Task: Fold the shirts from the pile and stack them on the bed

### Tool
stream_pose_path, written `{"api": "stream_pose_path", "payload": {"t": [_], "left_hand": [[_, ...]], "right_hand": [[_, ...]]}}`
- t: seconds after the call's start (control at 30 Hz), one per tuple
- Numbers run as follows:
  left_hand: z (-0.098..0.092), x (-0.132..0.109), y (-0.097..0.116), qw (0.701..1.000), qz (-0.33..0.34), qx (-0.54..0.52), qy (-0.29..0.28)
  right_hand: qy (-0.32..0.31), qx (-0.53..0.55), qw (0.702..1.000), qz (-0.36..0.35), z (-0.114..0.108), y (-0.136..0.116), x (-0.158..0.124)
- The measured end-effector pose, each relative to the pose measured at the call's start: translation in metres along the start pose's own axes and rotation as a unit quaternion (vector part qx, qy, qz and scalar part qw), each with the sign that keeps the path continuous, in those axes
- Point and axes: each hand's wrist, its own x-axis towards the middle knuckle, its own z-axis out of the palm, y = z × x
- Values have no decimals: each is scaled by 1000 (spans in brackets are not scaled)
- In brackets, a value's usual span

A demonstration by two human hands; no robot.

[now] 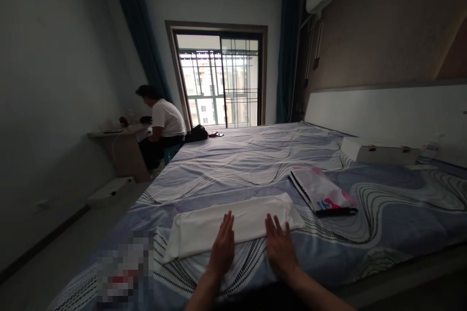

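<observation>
A white cloth garment (204,228), folded into a long flat strip, lies across the near part of the bed. My left hand (223,243) rests at its near edge with fingers stretched forward over the fabric. To the right, my right hand (279,245) also has its fingers extended onto the cloth, slightly spread. Neither hand grips anything. Beyond the strip's right end lies a folded pink and white garment (323,189) with dark edging and a printed figure.
The bed (226,160) has a blue-grey wavy sheet. A white box (379,150) and a plastic bottle (428,148) stand near the headboard. A black bag (197,133) lies at the far edge. Another person (166,119) sits at a desk (124,148). A blurred patch covers something at lower left.
</observation>
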Motion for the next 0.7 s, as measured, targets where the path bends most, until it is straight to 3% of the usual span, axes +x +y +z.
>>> {"api": "stream_pose_path", "payload": {"t": [0.13,0.2,0.3,0.5,0.7], "left_hand": [[26,39,3,985,-87,72,-128],[27,51,-7,972,-115,118,-165],[22,66,-27,966,-125,147,-174],[7,88,-68,961,-162,181,-134],[-31,78,-125,936,-211,251,-127]], "right_hand": [[-75,97,987,-104,6,-51,60],[-128,132,979,-93,11,-65,90],[-167,147,975,-29,21,-71,124],[-167,153,974,-19,32,-45,154],[-175,112,976,64,26,25,159]]}}
